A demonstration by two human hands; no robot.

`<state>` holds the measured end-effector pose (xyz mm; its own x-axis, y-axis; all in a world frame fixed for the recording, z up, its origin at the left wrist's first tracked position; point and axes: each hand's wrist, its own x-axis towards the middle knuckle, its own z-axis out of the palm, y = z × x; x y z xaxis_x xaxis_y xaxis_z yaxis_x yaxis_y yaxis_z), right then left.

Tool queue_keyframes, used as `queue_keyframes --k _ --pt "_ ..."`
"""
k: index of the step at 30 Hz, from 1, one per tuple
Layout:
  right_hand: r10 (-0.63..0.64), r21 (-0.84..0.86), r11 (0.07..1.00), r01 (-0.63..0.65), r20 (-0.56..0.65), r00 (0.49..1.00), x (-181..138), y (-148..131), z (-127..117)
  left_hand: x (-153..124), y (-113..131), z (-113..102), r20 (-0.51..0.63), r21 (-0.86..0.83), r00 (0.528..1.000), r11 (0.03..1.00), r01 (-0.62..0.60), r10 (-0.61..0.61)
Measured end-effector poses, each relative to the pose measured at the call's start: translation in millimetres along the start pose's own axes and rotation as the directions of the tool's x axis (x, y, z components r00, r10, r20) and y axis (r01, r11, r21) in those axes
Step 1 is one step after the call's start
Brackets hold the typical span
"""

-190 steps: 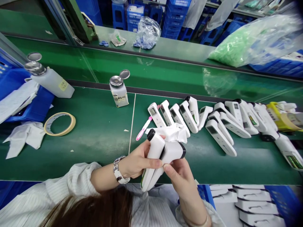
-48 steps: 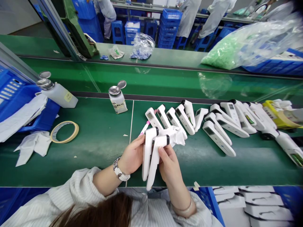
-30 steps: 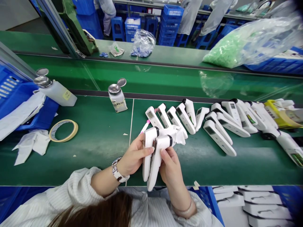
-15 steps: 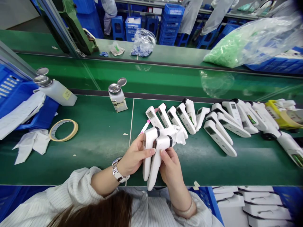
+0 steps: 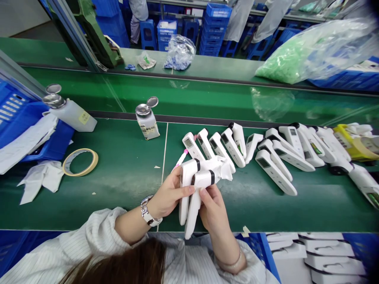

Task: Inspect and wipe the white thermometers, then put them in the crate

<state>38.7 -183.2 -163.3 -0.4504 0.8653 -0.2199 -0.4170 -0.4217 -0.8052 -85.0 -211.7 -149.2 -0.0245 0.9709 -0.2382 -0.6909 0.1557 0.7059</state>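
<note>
The left hand (image 5: 168,194) and the right hand (image 5: 214,210) are holding two white devices (image 5: 195,200) side by side, above the near edge of the green bench (image 5: 124,197).
The left hand is gripping the left device (image 5: 187,172), and its thumb is resting across toward the right device (image 5: 202,178); the right hand is gripping this right device with thumb and fingers. Both devices are pointing their black-tipped heads to the right. Just behind them a crumpled white cloth or tissue (image 5: 220,167) is lying, next to several similar devices (image 5: 222,152).
</note>
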Motion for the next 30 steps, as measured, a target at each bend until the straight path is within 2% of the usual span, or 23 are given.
queue_keyframes --k 8,17,24,30 --pt "-0.02 -0.016 1.0 0.021 0.045 0.999 -1.2 0.0 -1.6 -0.2 -1.4 -2.4 0.045 -0.016 0.999 1.0 0.015 -0.014" --pt "-0.024 -0.035 0.999 0.025 0.021 0.999 -2.7 4.0 -2.3 1.5 -1.2 -0.9 0.038 0.003 0.999 0.999 0.037 -0.037" --pt "0.104 -0.01 0.995 -0.104 -0.012 0.995 3.2 0.2 -3.8 3.8 2.6 -2.3 -0.027 0.044 0.999 0.998 0.039 -0.037" --pt "0.127 -0.003 0.992 -0.127 -0.063 0.99 6.6 -1.8 -1.0 3.7 5.3 -1.2 -0.044 -0.012 0.998 0.999 0.032 -0.033"
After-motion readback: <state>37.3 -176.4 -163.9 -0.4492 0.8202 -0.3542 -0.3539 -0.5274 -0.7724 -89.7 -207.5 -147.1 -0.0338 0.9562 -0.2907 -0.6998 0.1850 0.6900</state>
